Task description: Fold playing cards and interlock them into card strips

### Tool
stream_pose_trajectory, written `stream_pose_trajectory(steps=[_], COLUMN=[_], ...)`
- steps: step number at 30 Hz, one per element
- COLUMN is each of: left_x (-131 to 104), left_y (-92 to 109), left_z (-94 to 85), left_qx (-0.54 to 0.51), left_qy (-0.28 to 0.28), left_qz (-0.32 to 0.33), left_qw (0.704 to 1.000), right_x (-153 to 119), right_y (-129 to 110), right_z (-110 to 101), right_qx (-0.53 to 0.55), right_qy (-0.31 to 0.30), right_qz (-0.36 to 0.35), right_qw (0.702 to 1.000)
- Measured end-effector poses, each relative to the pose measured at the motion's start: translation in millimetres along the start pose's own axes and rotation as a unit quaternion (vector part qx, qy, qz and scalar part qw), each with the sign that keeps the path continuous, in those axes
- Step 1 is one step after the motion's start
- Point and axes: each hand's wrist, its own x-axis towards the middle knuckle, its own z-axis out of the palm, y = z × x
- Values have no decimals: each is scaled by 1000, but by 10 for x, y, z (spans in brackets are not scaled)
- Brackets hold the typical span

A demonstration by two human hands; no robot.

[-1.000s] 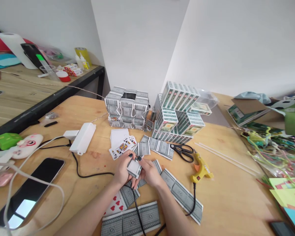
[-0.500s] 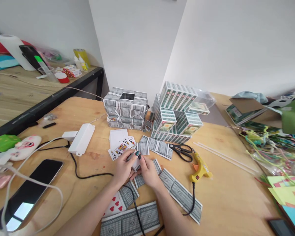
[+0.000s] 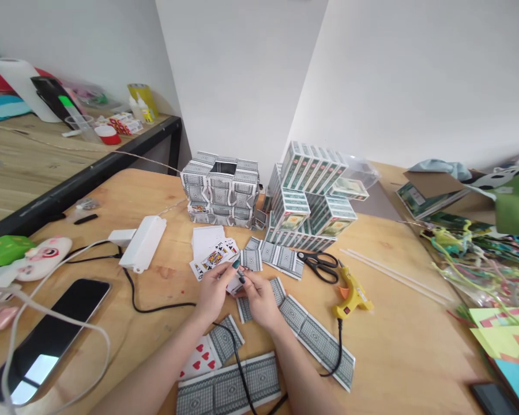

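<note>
Between my left hand point(image 3: 214, 291) and my right hand point(image 3: 259, 297) is a playing card point(image 3: 234, 284), its pale face partly showing. Both sets of fingers are closed on it, thumbs at its upper edge, and they hide much of it. Just behind lie loose face-up cards point(image 3: 214, 258) and a patterned card piece point(image 3: 251, 260). Joined card strips lie beneath and around my forearms: one strip point(image 3: 318, 340) at the right, another point(image 3: 229, 389) at the front. A heart card point(image 3: 201, 358) shows beside my left forearm.
A structure of folded cards point(image 3: 220, 190) and stacked card boxes point(image 3: 313, 196) stand at the back. Black scissors point(image 3: 324, 266) and a yellow glue gun point(image 3: 350, 294) lie right, its cable crossing under my arms. Left are a white power strip point(image 3: 145, 245) and a phone point(image 3: 47, 340).
My fingers have shifted on the card, which has turned from its patterned back to show a pale side. My left hand has moved slightly left.
</note>
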Motion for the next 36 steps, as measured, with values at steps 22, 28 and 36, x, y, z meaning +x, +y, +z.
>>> stream_pose_trajectory(steps=[22,28,36], left_x=[-42,-34,-25], left_y=[-13,-6,27], left_z=[-54,-49,-28], left_qx=[296,331,245], left_qy=[11,32,75], left_qz=[206,189,112], left_qw=[932,924,960], right_x=[1,1,5], right_y=[-107,-139,-158], right_z=[-15,0,7], right_qx=[-13,17,7], right_qy=[30,7,-41], right_qz=[20,29,37], right_qw=[999,999,998])
